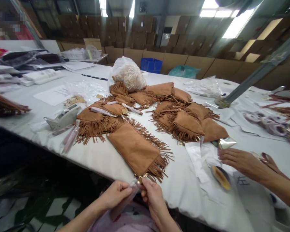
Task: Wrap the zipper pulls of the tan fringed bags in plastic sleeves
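A tan suede pouch with fringe (134, 146) lies flat near the table's front edge, its gold metal hardware (139, 181) pointing towards me. My left hand (117, 194) is closed, thumb against fingers, on a strap in clear plastic (122, 204) that hangs over the edge. Right beside it, my right hand (154, 195) pinches the gold hardware at the pouch's corner. The tips of its fingers are partly hidden. More fringed pouches (187, 124) are heaped behind, some with plastic-wrapped straps (101, 111) on top.
To the right, a co-worker's hands (241, 161) rest near white paper and a wooden-backed brush (221, 177). A tape dispenser (65, 117) stands left of the pouches. A stuffed clear bag (128, 73) sits behind them. A metal post (256, 75) rises on the right.
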Motion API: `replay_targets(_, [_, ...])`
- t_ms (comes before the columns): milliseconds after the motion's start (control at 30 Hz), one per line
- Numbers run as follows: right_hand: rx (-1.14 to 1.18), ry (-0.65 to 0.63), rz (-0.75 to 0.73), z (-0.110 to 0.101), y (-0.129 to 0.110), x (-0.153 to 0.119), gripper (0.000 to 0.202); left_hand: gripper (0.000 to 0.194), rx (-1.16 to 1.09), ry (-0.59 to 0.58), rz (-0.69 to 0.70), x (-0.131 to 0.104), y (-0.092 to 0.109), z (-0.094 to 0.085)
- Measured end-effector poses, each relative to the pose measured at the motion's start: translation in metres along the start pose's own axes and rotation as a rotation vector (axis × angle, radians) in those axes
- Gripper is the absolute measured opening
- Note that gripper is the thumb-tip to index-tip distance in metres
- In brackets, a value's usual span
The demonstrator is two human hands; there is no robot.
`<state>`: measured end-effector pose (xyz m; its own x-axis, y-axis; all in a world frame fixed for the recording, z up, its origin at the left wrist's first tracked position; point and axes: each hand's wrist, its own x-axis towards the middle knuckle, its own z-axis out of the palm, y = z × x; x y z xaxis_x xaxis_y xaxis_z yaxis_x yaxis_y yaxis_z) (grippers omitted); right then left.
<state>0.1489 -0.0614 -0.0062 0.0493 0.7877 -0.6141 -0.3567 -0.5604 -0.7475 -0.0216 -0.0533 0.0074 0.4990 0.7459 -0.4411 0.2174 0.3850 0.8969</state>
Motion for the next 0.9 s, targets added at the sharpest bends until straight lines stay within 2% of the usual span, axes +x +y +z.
replay_targets(100, [-0.178,-0.003,-0.098,-0.001,0.001,-0.001,0.044,0.053,-0.007,0.078,0.006,0.008,0.0,0.009])
replay_targets(200, [-0.382,-0.109,-0.257,-0.006,-0.001,-0.004,0.047,0.05,-0.043,0.133,0.013,0.014,0.003,0.018])
replay_targets(267, [-0.455,-0.17,-0.294,-0.011,-0.004,-0.004,0.048,0.05,-0.068,0.151,-0.008,0.015,0.005,0.022])
replay_targets(333, [-0.423,-0.13,-0.201,-0.017,-0.008,-0.001,0.05,0.051,-0.085,0.149,-0.057,0.013,0.005,0.022])
replay_targets(400, [-0.368,-0.029,-0.065,-0.021,-0.012,0.004,0.053,0.052,-0.071,0.115,-0.102,0.009,0.004,0.019])
replay_targets(467, [-0.36,0.003,-0.017,-0.02,-0.014,0.009,0.052,0.048,-0.006,0.08,-0.089,0.003,0.002,0.012])
replay_targets(633, [-0.295,-0.156,-0.024,0.002,-0.007,0.018,0.035,0.037,0.223,0.046,0.019,-0.014,0.0,-0.008])
replay_targets(767, [-0.191,-0.18,0.021,0.018,0.004,0.021,0.032,0.039,0.296,0.156,0.002,-0.024,-0.009,-0.016])
replay_targets(900, [-0.166,-0.186,0.01,0.027,0.015,0.02,0.038,0.048,0.223,0.262,-0.055,-0.022,-0.019,-0.009])
